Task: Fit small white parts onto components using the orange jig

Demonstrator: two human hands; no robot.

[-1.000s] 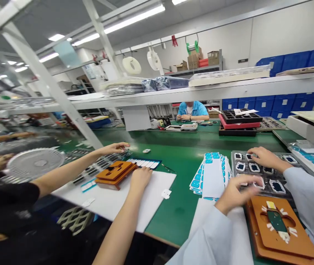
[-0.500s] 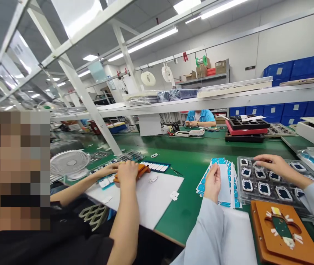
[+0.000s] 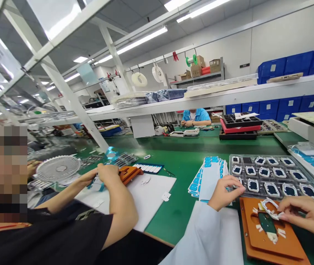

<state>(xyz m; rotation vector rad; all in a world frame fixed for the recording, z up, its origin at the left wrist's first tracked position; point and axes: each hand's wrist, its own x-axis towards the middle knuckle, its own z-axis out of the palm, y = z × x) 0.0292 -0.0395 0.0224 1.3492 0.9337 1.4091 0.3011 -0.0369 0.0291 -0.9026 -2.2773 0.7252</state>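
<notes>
My right hand [image 3: 304, 213] pinches a small white oval plastic frame [image 3: 269, 208], tilted over the orange fixture block [image 3: 281, 244]. That block has a green recess [image 3: 267, 223] with small white tabs around it. My left hand [image 3: 225, 192] is closed in a pinch between the sheet stack and the tray; anything in its fingertips is too small to make out. Behind both hands lies a clear plastic tray [image 3: 281, 183] of white frames with dark centres. Sheets of blue stickers [image 3: 201, 173] lie fanned out left of it, a white sheet on top.
At left, a co-worker's hands [image 3: 107, 175] hold blue film beside another orange block [image 3: 131, 173]. A white fan [image 3: 59, 168] stands near them. Black and red trays [image 3: 239, 127] are stacked at the back. A white shelf [image 3: 157, 112] crosses above the green bench [image 3: 181, 213].
My right hand has come from the tray to the orange block with a white frame. My left hand has left the sticker sheets, moving right. The co-worker's hands have shifted left, lifting blue film.
</notes>
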